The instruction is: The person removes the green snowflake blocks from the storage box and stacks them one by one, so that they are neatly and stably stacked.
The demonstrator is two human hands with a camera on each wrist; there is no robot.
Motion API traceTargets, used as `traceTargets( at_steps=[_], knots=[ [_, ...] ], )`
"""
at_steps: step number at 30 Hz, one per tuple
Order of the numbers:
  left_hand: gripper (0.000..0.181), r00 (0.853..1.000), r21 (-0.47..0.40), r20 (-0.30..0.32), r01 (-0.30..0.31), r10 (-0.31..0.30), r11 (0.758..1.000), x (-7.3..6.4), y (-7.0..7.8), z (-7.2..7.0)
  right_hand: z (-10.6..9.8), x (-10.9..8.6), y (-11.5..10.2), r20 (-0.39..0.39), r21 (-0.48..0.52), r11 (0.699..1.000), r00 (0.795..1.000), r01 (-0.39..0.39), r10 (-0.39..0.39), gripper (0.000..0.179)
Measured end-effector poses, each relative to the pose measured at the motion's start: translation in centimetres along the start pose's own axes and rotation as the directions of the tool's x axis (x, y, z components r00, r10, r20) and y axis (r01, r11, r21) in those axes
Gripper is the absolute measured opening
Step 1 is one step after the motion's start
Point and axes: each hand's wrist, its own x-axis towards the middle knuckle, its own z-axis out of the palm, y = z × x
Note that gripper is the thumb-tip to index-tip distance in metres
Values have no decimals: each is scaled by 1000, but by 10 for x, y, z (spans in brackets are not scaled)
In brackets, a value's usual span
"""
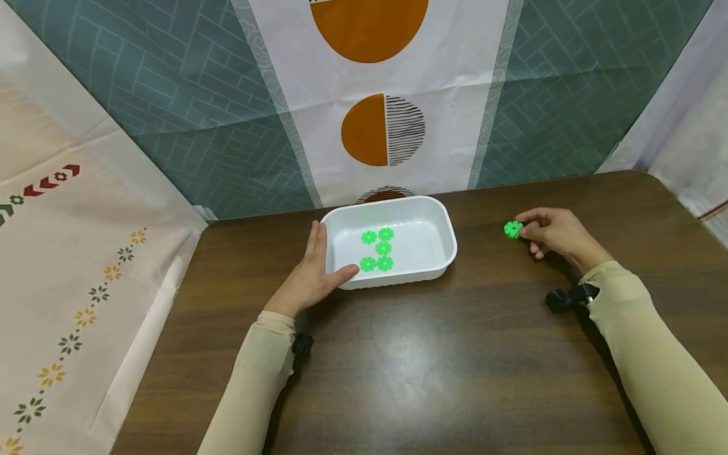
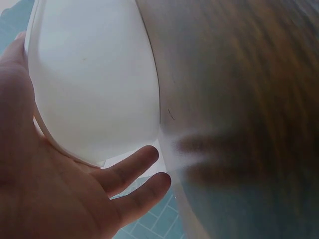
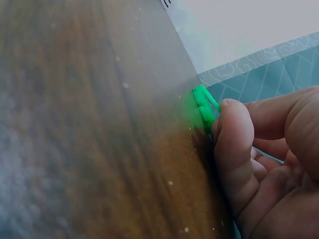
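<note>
A white oblong tray (image 1: 421, 276) stands on the table, with several bright green notched discs (image 1: 383, 248) lying flat on its floor. At the tray's left end, my left hand (image 1: 311, 273) rests with straight fingers along the outer wall and the thumb over the near rim. In the left wrist view, two fingertips (image 2: 147, 155) stand free of the tray wall (image 2: 94, 89). To the right of the tray, my right hand (image 1: 557, 237) pinches a green notched disc (image 1: 512, 229) between thumb and fingers. The right wrist view shows green plastic (image 3: 202, 104) close by the tabletop.
The brown wooden table (image 1: 421, 373) has its back edge just behind the tray. A patterned cloth (image 1: 449, 145) hangs behind it, and a white embroidered cloth (image 1: 74, 272) is on the left. Dark straps (image 1: 570, 297) sit on both wrists.
</note>
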Motion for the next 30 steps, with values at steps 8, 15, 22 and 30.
traceTargets(
  at_steps=[8,15,22,30],
  knots=[
    [120,1000,-3,-1,-4,4,1000,0,1,0,-1,-2,-3,-1,8,1000,1000,-14,14,41],
    [120,1000,-1,-2,-2,2,1000,0,1,0,-1,-1,-1,-10,25,999,1000,-21,22,41],
    [119,1000,1,3,1,-1,1000,0,1,-1,1,-1,-3,-27,-30,999,999,-33,32,51],
    [119,1000,13,-2,-5,5,1000,0,0,0,9,-3,-10,-41,-262,965,999,-12,1,61]
  ],
)
